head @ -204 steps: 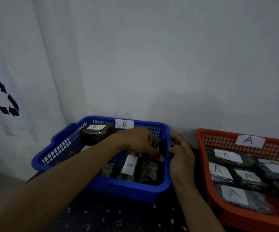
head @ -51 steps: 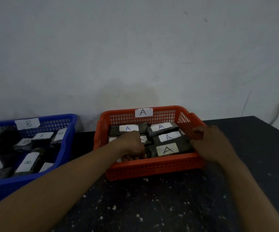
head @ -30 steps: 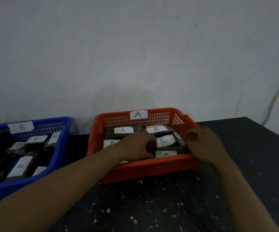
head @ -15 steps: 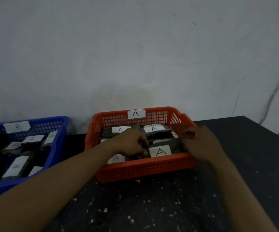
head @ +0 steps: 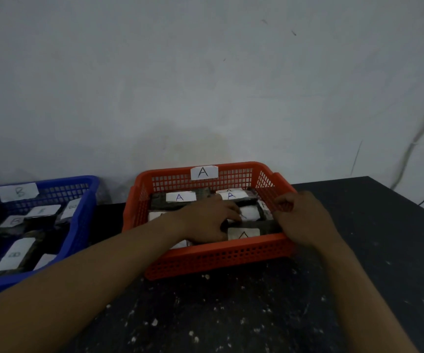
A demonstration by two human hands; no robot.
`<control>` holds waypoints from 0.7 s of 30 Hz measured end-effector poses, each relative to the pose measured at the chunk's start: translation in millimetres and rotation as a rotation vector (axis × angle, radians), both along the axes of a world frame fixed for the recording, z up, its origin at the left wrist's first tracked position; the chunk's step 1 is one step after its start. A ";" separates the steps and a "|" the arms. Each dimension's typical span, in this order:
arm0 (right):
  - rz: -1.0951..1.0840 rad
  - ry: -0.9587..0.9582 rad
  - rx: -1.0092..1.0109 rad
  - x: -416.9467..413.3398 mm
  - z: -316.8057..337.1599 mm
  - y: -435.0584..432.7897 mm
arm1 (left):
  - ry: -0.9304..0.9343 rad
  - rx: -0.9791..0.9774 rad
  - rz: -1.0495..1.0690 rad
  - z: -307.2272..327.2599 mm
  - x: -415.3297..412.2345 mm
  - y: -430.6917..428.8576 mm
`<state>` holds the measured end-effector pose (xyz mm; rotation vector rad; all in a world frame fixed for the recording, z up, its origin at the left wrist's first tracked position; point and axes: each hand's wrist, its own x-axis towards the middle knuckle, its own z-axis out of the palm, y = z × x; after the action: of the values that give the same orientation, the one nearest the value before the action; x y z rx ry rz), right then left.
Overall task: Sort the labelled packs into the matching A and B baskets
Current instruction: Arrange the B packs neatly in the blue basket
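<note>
1. Sorting looks nearly done. A-labelled packs (head: 244, 234) fill the orange basket (head: 218, 248) at the desk's (head: 231, 314) far edge, and the blue basket (head: 82, 220) holds others, their labels mostly too blurred to check.
2. Left hand (head: 209, 221) lies on the packs mid-basket — pinching or pressing, I cannot tell. Right hand (head: 303, 220) curls round the basket's right rim.

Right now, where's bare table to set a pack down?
Widest: the black tabletop right of the orange basket. Also the speckled stretch in front, between the forearms. Only a narrow strip separates that basket from the blue basket. Both baskets are crowded with packs; left hand and right hand crowd the orange one.
</note>
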<state>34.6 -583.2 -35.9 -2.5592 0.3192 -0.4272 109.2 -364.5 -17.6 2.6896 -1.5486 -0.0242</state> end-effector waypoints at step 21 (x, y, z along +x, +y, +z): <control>-0.013 -0.007 0.041 -1.8 2.9 2.5 | 0.133 -0.141 0.081 -3.0 8.4 6.0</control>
<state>32.8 -580.7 -33.0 -2.5167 0.3386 -0.4304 117.7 -358.5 -20.6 2.5810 -1.3507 -0.0857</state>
